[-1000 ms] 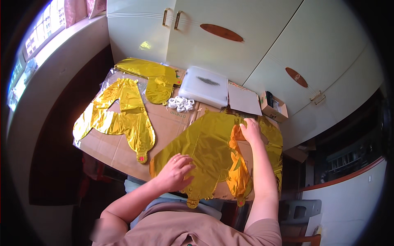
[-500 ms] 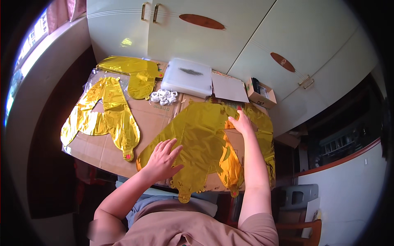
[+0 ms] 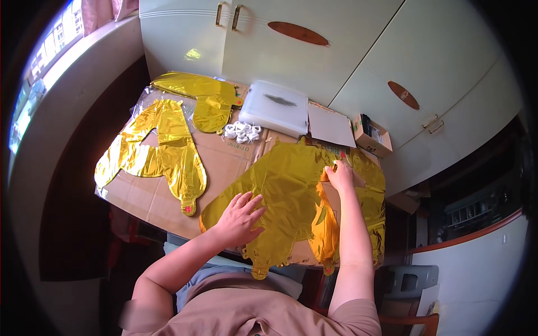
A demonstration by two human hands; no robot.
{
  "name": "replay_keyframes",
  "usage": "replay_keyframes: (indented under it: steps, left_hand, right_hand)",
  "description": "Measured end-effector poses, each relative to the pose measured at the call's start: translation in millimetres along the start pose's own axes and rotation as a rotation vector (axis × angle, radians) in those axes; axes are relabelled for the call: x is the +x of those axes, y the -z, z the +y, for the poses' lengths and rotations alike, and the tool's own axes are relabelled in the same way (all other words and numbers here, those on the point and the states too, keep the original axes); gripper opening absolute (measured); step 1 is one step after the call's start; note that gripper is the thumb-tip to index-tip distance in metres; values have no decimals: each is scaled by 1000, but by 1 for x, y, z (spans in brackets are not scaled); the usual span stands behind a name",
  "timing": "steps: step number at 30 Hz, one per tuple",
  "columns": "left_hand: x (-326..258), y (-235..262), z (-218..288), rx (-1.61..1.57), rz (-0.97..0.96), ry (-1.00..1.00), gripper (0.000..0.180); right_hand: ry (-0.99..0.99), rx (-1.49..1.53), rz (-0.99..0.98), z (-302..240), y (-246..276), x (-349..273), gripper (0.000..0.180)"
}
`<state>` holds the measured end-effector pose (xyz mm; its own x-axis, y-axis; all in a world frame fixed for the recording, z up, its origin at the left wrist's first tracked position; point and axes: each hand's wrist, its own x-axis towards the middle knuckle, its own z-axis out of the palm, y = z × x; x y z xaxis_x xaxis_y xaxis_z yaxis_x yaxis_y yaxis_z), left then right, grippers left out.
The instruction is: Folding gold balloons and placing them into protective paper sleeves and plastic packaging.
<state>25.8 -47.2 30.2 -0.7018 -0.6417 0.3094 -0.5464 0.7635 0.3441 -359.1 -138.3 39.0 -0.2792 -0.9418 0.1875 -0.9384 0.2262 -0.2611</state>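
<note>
A large flat gold foil balloon (image 3: 286,193) lies in front of me, its lower tabs hanging past the near edge. My left hand (image 3: 241,218) rests on its left part, fingers stretched and slightly apart. My right hand (image 3: 342,178) is closed with thumb and fingertips on the foil's edge, below a small red mark. Under that hand, a crumpled orange strip of foil (image 3: 324,232) runs down beside a gap showing cardboard. At the left lies another flat gold foil balloon (image 3: 182,151) with a red-marked tab. Behind it is a third gold balloon (image 3: 210,106).
Brown cardboard (image 3: 151,196) covers the table. Along the back stand a bundle of white ribbon or cord (image 3: 242,133), a translucent plastic case (image 3: 274,109), a grey-white board (image 3: 330,126) and a small box (image 3: 372,137) of dark items. Pale cabinets (image 3: 297,61) rise behind; a grey stool (image 3: 412,280) stands lower right.
My right hand has drawn back toward me from the red mark and now pinches the foil edge. My left hand stays spread on the balloon. The whole view has shifted slightly.
</note>
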Motion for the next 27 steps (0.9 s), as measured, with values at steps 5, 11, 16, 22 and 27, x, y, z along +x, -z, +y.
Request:
replay_keyframes:
  steps: [5,11,16,22,27]
  left_hand:
    - [0,-2,1,14,-9,-3,60]
    - [1,-3,4,8,-9,2,64]
    - [-2,-1,6,-20,18,9,64]
    - [-5,-7,6,-33,-5,8,66]
    - [-6,-8,8,-54,6,13,66]
  right_hand:
    - [-41,3,-43,-6,5,0,53]
    - [-31,19,2,4,-2,3,60]
    - [125,12,61,1,-12,6,63]
    - [117,66,-46,3,-16,7,58]
    - [96,33,-26,1,-16,5,57]
